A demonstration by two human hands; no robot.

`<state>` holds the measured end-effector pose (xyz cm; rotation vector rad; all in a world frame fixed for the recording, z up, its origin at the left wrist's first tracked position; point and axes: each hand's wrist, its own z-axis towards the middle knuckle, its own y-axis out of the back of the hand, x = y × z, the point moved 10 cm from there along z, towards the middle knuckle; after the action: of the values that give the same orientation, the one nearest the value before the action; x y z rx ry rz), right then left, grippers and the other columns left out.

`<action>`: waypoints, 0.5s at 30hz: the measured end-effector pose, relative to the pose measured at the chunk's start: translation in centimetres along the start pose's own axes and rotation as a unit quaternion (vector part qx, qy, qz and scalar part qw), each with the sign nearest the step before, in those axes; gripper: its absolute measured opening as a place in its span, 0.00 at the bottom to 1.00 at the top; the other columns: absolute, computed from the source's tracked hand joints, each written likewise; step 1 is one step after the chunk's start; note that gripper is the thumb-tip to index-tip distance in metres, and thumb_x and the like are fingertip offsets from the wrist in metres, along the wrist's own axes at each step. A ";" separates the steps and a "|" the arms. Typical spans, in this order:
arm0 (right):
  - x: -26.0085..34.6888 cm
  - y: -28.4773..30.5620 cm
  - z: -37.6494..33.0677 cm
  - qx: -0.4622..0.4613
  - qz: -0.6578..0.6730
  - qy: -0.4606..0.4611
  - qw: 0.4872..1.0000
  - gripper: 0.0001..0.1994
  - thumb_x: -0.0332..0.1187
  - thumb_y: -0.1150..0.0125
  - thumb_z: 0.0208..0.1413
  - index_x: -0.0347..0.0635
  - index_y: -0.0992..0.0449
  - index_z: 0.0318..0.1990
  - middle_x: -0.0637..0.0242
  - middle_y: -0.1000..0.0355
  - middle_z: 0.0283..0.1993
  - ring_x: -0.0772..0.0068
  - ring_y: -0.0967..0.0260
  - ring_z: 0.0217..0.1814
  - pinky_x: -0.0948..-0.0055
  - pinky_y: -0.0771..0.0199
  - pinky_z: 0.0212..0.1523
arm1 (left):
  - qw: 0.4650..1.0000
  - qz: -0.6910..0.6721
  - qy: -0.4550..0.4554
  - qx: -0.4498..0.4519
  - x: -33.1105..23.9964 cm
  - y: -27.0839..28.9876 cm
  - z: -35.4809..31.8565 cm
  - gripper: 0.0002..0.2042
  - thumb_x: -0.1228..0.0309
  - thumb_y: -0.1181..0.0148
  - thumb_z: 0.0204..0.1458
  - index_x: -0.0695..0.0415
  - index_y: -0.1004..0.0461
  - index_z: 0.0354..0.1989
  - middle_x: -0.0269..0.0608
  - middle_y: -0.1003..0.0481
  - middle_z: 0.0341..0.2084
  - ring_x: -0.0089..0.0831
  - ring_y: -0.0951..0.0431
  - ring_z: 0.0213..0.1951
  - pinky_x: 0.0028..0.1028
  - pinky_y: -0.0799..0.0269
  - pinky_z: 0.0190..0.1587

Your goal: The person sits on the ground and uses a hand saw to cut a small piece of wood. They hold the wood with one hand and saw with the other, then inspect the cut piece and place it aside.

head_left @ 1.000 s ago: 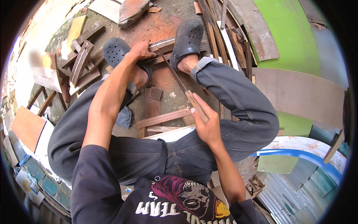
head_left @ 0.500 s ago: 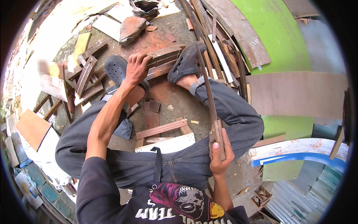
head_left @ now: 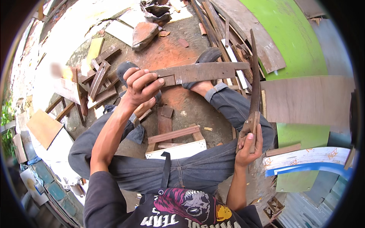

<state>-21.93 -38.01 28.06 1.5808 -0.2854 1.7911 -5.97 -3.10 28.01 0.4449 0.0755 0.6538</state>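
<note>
My left hand [head_left: 140, 84] is closed on the left end of a long, flat brown wooden piece [head_left: 205, 73]. It is raised level above the feet, with a notch and a thin joint line near my fingers. My right hand [head_left: 251, 145] grips the wooden handle of a handsaw [head_left: 256, 81] over my right thigh. The saw's dark, rusty blade points away from me, passing close to the far right end of the wood; whether they touch I cannot tell. Between my legs a small wooden frame [head_left: 175, 133] lies beside a white board edge.
Scrap wood [head_left: 99, 78] is heaped at the left, near a grey-red stone [head_left: 145, 36]. Long timber strips [head_left: 213, 22] run along the right, beside green sheets [head_left: 289, 34] and a brown panel [head_left: 308, 99]. A curved white-and-blue strip [head_left: 311, 159] lies nearer me.
My left hand has lifted the wooden piece from between the feet and turned its broad face up. The saw in my right hand has shifted right and stands more upright.
</note>
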 end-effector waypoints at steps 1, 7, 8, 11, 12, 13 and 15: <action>-0.4 0.4 0.2 -0.005 0.006 -0.006 1.000 0.20 0.29 0.44 0.65 0.28 0.29 0.61 0.64 0.24 0.36 0.86 0.44 0.20 0.83 0.46 0.19 | 1.000 -0.003 0.002 -0.017 -0.3 0.6 0.8 0.19 0.71 0.31 0.48 0.37 0.27 0.48 0.26 0.32 0.45 0.29 0.32 0.50 0.35 0.34 0.53; -1.1 1.9 1.7 -0.015 0.048 -0.005 0.999 0.25 0.43 0.42 0.67 0.29 0.29 0.61 0.65 0.26 0.34 0.86 0.43 0.22 0.84 0.44 0.22 | 0.996 -0.027 -0.009 -0.085 -2.2 3.1 4.2 0.14 0.63 0.35 0.55 0.33 0.31 0.47 0.24 0.32 0.43 0.26 0.33 0.48 0.34 0.34 0.53; -1.3 2.2 2.0 -0.011 0.060 0.014 0.998 0.28 0.47 0.42 0.67 0.28 0.30 0.62 0.65 0.26 0.34 0.86 0.43 0.23 0.84 0.43 0.22 | 0.994 -0.031 -0.007 -0.100 -2.7 3.5 4.7 0.13 0.62 0.36 0.56 0.33 0.31 0.46 0.24 0.32 0.42 0.26 0.32 0.48 0.34 0.33 0.53; -1.9 2.3 2.4 -0.001 0.062 0.008 0.998 0.44 0.66 0.45 0.60 0.27 0.34 0.64 0.62 0.26 0.36 0.84 0.40 0.25 0.83 0.40 0.25 | 0.990 -0.043 -0.023 -0.131 -3.3 4.0 5.3 0.10 0.60 0.38 0.58 0.35 0.32 0.44 0.25 0.33 0.42 0.28 0.32 0.48 0.36 0.31 0.52; -1.4 2.1 2.6 0.013 0.063 -0.006 0.998 0.47 0.69 0.47 0.58 0.26 0.34 0.64 0.60 0.26 0.38 0.82 0.37 0.27 0.82 0.36 0.27 | 0.991 -0.050 -0.030 -0.122 -3.6 4.1 5.3 0.09 0.59 0.38 0.59 0.36 0.32 0.44 0.27 0.33 0.42 0.30 0.32 0.48 0.38 0.29 0.51; -1.1 1.8 2.6 0.026 0.063 -0.020 0.997 0.49 0.72 0.49 0.56 0.26 0.35 0.64 0.58 0.26 0.39 0.80 0.35 0.28 0.81 0.33 0.29 | 0.991 -0.058 -0.037 -0.114 -3.9 4.2 5.4 0.08 0.58 0.39 0.61 0.38 0.31 0.43 0.29 0.34 0.42 0.32 0.32 0.49 0.40 0.28 0.51; -0.8 1.5 2.8 0.007 0.084 -0.006 0.996 0.54 0.77 0.54 0.53 0.26 0.35 0.64 0.56 0.26 0.41 0.74 0.30 0.36 0.76 0.27 0.38 | 0.993 -0.073 -0.042 -0.085 -4.3 4.5 6.0 0.17 0.61 0.31 0.53 0.38 0.33 0.46 0.29 0.35 0.44 0.31 0.33 0.50 0.41 0.27 0.51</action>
<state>-20.79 -41.06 28.37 1.6188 -0.4217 1.9145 -10.68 -4.78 34.99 0.2989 -0.0280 0.4933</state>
